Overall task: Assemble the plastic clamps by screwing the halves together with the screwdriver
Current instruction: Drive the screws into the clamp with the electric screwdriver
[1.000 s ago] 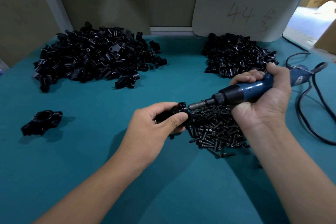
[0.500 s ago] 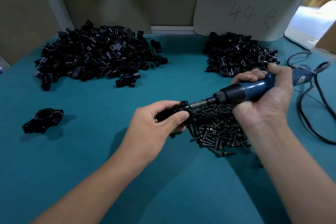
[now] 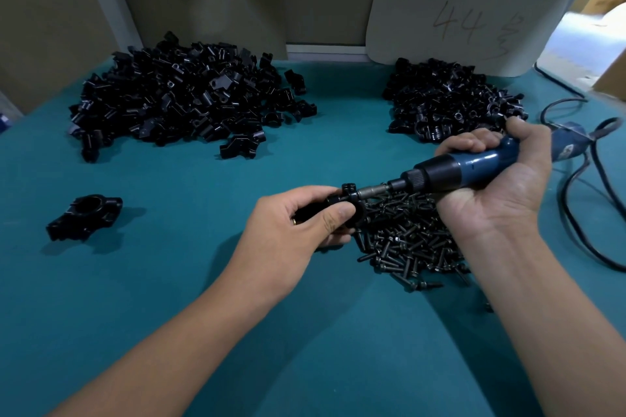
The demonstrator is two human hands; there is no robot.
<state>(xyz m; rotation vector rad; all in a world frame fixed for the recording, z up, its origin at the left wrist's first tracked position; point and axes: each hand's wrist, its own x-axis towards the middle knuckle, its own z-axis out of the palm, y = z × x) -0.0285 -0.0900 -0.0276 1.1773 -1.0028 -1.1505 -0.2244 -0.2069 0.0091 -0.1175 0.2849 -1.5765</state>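
Note:
My left hand [image 3: 294, 230] grips a black plastic clamp [image 3: 349, 205] just above the teal table, thumb over its front; most of the clamp is hidden by my fingers. My right hand [image 3: 491, 179] holds a blue electric screwdriver [image 3: 467, 167], nearly level, with its metal bit pressed into the clamp's upper right ear. A pile of black screws [image 3: 406, 244] lies under and between both hands. One assembled clamp [image 3: 84, 217] sits alone at the left.
A large heap of black clamp halves [image 3: 179, 101] fills the back left, a smaller heap [image 3: 450, 98] the back right. The screwdriver's black cable [image 3: 576, 210] loops at the right edge. A grey board marked 44 [image 3: 467, 13] leans on the back wall.
The hands and the screwdriver hold nearly the same pose, the bit staying on the clamp. The view has shifted slightly.

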